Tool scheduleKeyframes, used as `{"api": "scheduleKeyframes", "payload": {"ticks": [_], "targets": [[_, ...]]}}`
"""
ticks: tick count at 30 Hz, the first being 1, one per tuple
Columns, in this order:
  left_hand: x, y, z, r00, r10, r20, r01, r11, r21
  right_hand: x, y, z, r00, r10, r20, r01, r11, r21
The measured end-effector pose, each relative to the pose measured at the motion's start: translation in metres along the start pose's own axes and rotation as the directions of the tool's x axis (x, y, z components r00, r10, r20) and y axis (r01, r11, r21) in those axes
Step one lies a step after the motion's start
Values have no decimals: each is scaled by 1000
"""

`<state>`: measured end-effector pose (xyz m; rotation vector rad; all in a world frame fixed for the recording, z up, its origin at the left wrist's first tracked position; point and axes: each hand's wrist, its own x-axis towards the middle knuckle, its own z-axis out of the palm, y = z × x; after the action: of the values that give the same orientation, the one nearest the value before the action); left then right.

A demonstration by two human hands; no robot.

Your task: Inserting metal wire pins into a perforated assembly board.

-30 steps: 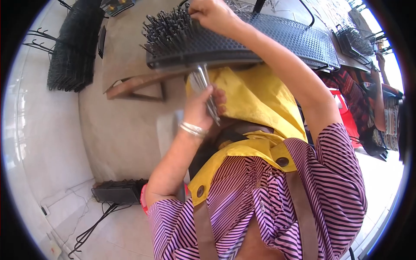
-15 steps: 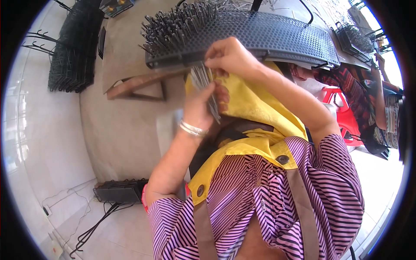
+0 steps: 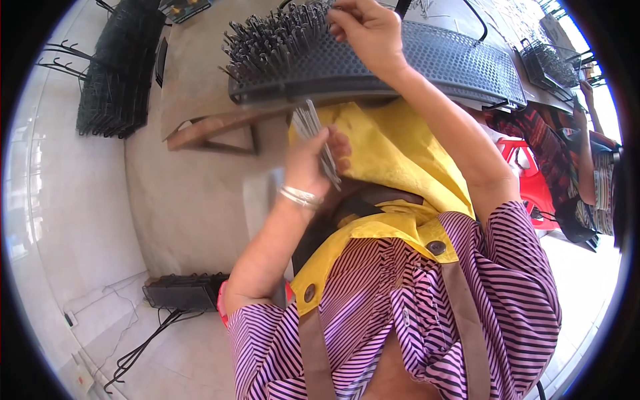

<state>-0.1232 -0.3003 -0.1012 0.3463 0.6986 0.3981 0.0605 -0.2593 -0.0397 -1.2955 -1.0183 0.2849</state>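
Observation:
A bundle of thin grey metal rods (image 3: 307, 121) is gripped in my left hand (image 3: 311, 160), held over the yellow apron (image 3: 380, 143) on my lap. My right hand (image 3: 371, 33) is raised over the perforated dark metal rack (image 3: 427, 61), beside many upright metal rods (image 3: 270, 41) standing in its left part. The fingertips of that hand are pinched together at the right edge of the standing rods. Whatever they hold is too small to make out.
A brown angled metal support (image 3: 213, 132) lies under the rack's left end. Stacked black wire racks (image 3: 113, 73) stand at the far left, and a black rack (image 3: 181, 293) lies lower left. A red plastic stool (image 3: 527, 173) and another person (image 3: 587, 167) are at the right.
My right hand has moved up and away from the bundle to the standing rods on the rack. My left hand keeps its grip on the bundle in nearly the same place.

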Motion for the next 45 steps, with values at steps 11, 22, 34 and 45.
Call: {"api": "scheduleKeyframes", "payload": {"ticks": [11, 22, 34, 45], "targets": [[0, 1, 0, 999, -34, 24, 35, 999, -42, 11, 2, 14, 887, -316, 337, 358, 931, -69], [0, 1, 3, 999, -32, 38, 32, 999, 4, 4, 31, 13, 859, -207, 468, 457, 723, -518], [-3, 4, 8, 977, -20, 213, 1, 996, 90, -62, -10, -16, 768, 414, 489, -362, 910, -202], [0, 1, 2, 993, 6, 121, -19, 994, 111, -72, -12, -23, 848, 398, 350, -326, 912, -249]]}}
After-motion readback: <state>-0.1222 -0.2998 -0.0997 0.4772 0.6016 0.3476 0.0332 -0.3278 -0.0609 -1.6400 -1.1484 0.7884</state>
